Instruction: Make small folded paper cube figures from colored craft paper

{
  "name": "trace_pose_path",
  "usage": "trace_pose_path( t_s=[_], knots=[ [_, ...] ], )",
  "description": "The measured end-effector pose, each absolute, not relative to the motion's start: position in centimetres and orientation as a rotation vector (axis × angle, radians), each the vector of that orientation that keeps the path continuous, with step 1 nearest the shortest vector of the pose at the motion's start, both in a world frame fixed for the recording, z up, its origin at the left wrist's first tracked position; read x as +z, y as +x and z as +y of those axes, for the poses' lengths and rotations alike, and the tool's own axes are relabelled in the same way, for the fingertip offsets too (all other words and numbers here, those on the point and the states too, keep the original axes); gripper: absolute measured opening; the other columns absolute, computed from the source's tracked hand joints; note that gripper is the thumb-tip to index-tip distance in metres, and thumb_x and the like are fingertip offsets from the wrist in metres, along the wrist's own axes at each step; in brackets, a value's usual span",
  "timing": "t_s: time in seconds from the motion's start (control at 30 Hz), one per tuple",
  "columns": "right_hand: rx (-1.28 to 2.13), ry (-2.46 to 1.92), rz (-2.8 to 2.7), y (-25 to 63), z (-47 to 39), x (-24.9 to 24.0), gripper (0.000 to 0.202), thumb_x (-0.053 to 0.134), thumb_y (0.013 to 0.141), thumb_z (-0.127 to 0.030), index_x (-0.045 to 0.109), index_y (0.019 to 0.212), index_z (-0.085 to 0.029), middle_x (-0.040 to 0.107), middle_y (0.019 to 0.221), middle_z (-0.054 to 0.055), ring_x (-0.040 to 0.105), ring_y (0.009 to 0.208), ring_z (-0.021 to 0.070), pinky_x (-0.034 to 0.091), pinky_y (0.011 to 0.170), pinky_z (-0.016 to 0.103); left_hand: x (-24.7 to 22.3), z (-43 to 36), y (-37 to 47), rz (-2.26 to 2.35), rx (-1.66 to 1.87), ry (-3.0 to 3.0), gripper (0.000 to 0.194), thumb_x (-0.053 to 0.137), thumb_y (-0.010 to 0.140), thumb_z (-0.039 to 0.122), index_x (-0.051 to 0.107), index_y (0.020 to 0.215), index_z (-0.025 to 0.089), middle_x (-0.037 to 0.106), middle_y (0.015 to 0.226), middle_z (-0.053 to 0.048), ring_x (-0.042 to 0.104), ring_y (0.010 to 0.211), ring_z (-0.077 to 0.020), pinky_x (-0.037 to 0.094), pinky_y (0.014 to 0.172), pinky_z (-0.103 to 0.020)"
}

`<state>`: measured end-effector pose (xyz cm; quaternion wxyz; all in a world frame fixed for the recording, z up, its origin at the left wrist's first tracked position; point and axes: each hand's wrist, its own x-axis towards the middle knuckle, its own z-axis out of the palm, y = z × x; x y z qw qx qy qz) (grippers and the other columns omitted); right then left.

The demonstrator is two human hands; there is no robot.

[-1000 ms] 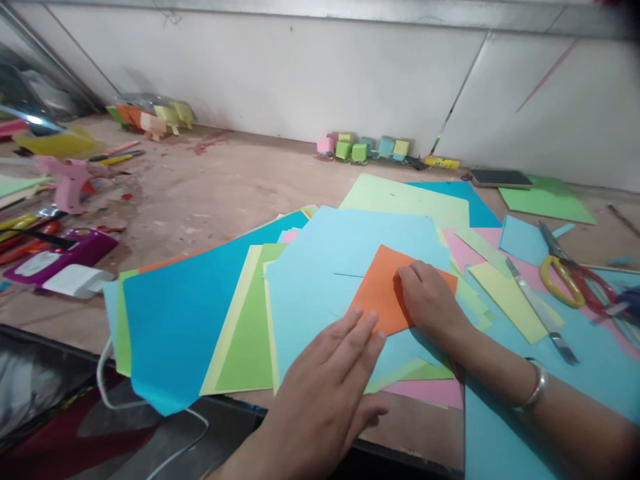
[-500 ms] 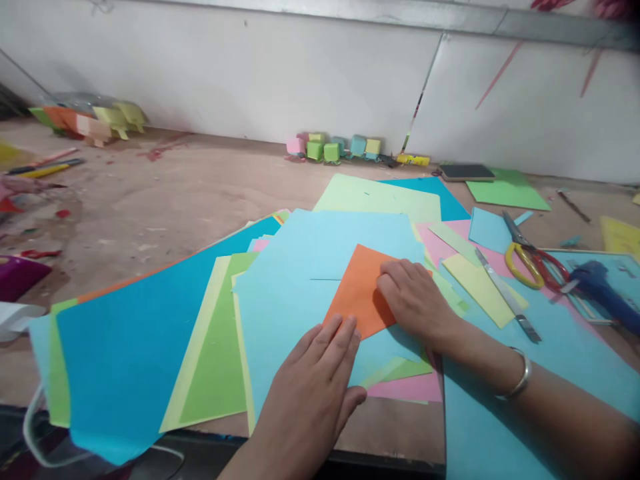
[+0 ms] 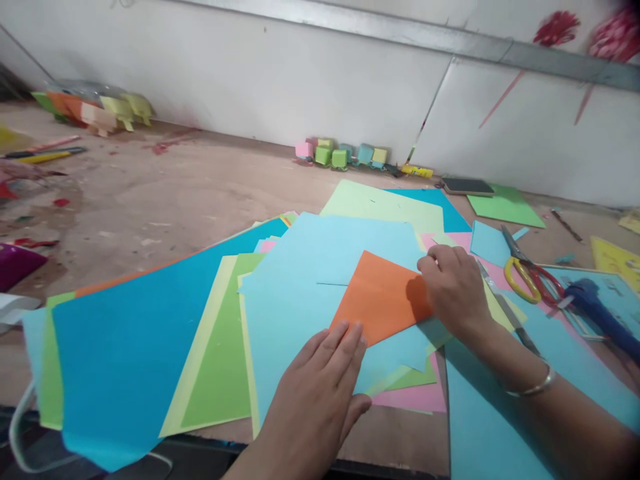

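A folded-looking piece of orange paper (image 3: 380,293) lies on a pale blue sheet (image 3: 280,300) atop the paper pile. My left hand (image 3: 320,380) rests flat at its near-left corner, fingers stretched out and pressing it down. Over the paper's right end is my right hand (image 3: 455,287), its fingers curled in and casting a shadow on the orange. Whatever those fingers hold, if anything, is hidden. A craft knife (image 3: 507,310) lies just beyond the right wrist, partly behind the arm.
Scissors (image 3: 523,270) and a blue-handled tool (image 3: 600,310) lie at the right. Blue sheets (image 3: 125,333) and green sheets (image 3: 215,367) fan out leftward, overhanging the front edge. Small paper blocks (image 3: 340,157), a glue stick (image 3: 417,171) and a dark flat object (image 3: 467,186) sit near the wall.
My right hand has slid rightward across the orange paper to its right end, uncovering more of it. My left hand stays on the near-left corner. The camera view has shifted slightly.
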<state>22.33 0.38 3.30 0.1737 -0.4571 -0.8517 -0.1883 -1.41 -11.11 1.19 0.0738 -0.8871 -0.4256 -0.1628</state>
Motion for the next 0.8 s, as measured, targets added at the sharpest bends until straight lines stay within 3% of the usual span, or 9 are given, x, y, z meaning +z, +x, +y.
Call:
trace_pose_path(
  t_s=[0.17, 0.23, 0.33, 0.47, 0.6, 0.7, 0.8],
  knots=[
    [0.551, -0.744, -2.633, 19.2, -2.5, 3.9, 0.021, 0.038, 0.099, -0.014, 0.057, 0.106, -0.017, 0.061, 0.090, 0.006, 0.056, 0.081, 0.0154, 0.045, 0.070, 0.026, 1.1, -11.2, -1.4, -1.291, -0.485, -2.659, 0.051, 0.031, 0.103, 0.044, 0.061, 0.129, 0.011, 0.063, 0.135, -0.007, 0.058, 0.124, -0.0229, 0.043, 0.098, -0.037],
    [0.708, -0.753, -2.656, 18.3, -2.8, 3.4, 0.022, 0.038, 0.100, -0.016, 0.058, 0.108, -0.016, 0.061, 0.087, 0.005, 0.055, 0.077, 0.0153, 0.046, 0.068, 0.026, 1.1, -11.2, -1.4, -1.286, -0.473, -2.663, 0.051, 0.030, 0.103, 0.044, 0.059, 0.130, 0.011, 0.062, 0.136, -0.007, 0.057, 0.124, -0.0225, 0.044, 0.098, -0.037],
    [0.343, -0.970, -2.721, 18.5, -1.6, 2.2, 0.023, 0.041, 0.098, -0.016, 0.062, 0.107, -0.013, 0.055, 0.078, 0.004, 0.050, 0.069, 0.0167, 0.042, 0.060, 0.027, 1.1, -11.3, -1.4, -1.294, -0.461, -2.671, 0.050, 0.031, 0.103, 0.043, 0.059, 0.130, 0.012, 0.060, 0.139, -0.008, 0.057, 0.125, -0.0225, 0.044, 0.099, -0.037],
    [-0.137, -1.055, -2.697, 20.7, 0.2, 1.8, 0.030, 0.042, 0.095, -0.012, 0.061, 0.117, -0.005, 0.056, 0.080, 0.009, 0.048, 0.071, 0.0206, 0.040, 0.061, 0.031, 1.2, -11.2, -1.4, -1.305, -0.471, -2.690, 0.048, 0.039, 0.101, 0.044, 0.060, 0.129, 0.012, 0.060, 0.138, -0.007, 0.058, 0.124, -0.0242, 0.046, 0.098, -0.038],
    [-0.332, -1.051, -2.659, 22.1, -0.5, 3.8, 0.032, 0.041, 0.094, -0.008, 0.060, 0.118, -0.002, 0.060, 0.083, 0.013, 0.049, 0.074, 0.0236, 0.040, 0.064, 0.035, 1.1, -11.1, -1.3, -1.329, -0.450, -2.717, 0.044, 0.046, 0.098, 0.042, 0.060, 0.129, 0.013, 0.060, 0.139, -0.008, 0.057, 0.124, -0.0249, 0.047, 0.098, -0.037],
    [-0.388, -0.959, -2.878, 21.8, -2.6, 5.0, 0.025, 0.050, 0.079, 0.003, 0.066, 0.089, -0.013, 0.058, 0.071, 0.005, 0.050, 0.063, 0.0202, 0.034, 0.055, 0.031, 1.1, -11.2, -1.0, -1.368, -0.453, -2.725, 0.038, 0.049, 0.097, 0.033, 0.060, 0.128, 0.014, 0.061, 0.138, -0.009, 0.057, 0.124, -0.0251, 0.047, 0.098, -0.037],
    [-0.638, -1.021, -2.911, 20.9, -4.2, 4.7, 0.025, 0.051, 0.066, 0.007, 0.061, 0.068, -0.016, 0.054, 0.062, 0.003, 0.048, 0.055, 0.0189, 0.028, 0.051, 0.032, 1.2, -11.3, -0.9, -1.387, -0.516, -2.723, 0.035, 0.049, 0.095, 0.026, 0.060, 0.126, 0.014, 0.063, 0.134, -0.011, 0.060, 0.119, -0.0270, 0.049, 0.094, -0.039]
  ],
)
